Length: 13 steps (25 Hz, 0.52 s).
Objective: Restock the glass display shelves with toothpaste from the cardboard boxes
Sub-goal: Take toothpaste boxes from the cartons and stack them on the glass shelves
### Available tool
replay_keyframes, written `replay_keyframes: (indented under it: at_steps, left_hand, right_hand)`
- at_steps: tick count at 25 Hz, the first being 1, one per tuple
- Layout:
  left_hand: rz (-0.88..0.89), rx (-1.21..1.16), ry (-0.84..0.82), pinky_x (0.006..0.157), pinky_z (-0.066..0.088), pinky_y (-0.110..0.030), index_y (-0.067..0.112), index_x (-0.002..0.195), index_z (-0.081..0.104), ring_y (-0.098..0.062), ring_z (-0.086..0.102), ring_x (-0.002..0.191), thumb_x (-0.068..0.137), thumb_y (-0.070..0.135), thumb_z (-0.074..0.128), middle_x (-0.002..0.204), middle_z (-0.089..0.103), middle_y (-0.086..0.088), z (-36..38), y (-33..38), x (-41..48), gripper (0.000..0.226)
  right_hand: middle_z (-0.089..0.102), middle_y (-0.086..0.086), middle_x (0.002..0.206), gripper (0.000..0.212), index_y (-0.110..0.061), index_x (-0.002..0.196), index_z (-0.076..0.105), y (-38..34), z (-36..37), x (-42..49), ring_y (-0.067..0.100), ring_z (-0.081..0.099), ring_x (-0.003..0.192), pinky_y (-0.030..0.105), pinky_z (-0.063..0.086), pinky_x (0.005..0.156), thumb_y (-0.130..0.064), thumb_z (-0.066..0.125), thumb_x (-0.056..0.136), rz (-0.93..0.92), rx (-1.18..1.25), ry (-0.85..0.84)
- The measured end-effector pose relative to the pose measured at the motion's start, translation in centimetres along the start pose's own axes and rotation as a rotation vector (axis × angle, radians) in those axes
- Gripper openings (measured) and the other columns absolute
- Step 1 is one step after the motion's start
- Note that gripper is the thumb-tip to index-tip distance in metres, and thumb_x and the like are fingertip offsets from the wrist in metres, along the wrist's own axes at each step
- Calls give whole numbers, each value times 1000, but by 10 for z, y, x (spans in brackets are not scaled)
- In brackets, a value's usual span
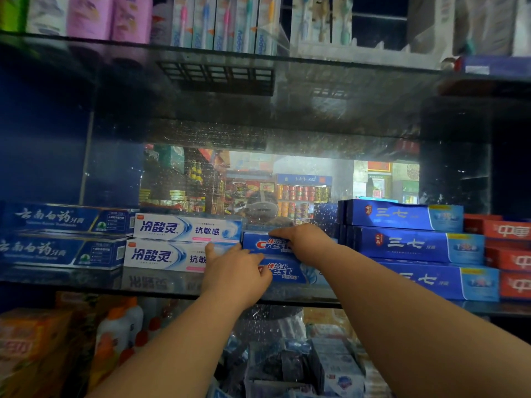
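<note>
Two blue Crest toothpaste boxes lie stacked on the glass shelf (86, 282) at the middle. My right hand (304, 244) grips the upper Crest box (260, 244) from above, fingers curled over its top edge. My left hand (234, 272) holds the left ends of the stack, its thumb up beside the upper box and its fingers on the lower Crest box (287, 272). No cardboard box is in view.
White toothpaste boxes (186, 228) are stacked just left of the Crest boxes, dark blue ones (66, 222) further left. Blue boxes (416, 242) and red boxes (508, 254) are stacked at the right. Toothbrush packs (224, 24) stand on the shelf above. Bottles and packets fill the shelf below.
</note>
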<state>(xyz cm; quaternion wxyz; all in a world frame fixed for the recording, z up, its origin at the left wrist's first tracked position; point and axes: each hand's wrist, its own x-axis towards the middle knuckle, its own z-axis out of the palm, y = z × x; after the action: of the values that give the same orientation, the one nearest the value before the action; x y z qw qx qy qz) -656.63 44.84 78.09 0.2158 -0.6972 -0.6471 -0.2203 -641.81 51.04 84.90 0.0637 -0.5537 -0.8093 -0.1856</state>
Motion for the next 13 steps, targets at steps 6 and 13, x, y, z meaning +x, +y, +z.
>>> replay_keyframes:
  at_steps: [6,13]
  left_hand:
    - [-1,-2,-30,111,2,-59,32,138,43,-14,32,137,92,48,22,138,50,8,2,0,2,53]
    - [57,-21,19,116,-1,-53,29,134,49,-13,39,133,95,44,26,132,55,8,-3,1,1,48]
  right_hand:
    - [30,2,156,65,-36,152,18,-4,15,-7,26,42,134,43,31,112,-4,39,99,22,91,91]
    - [26,1,158,70,-29,152,22,-18,25,-42,16,22,146,47,6,120,3,44,94,-5,196,210]
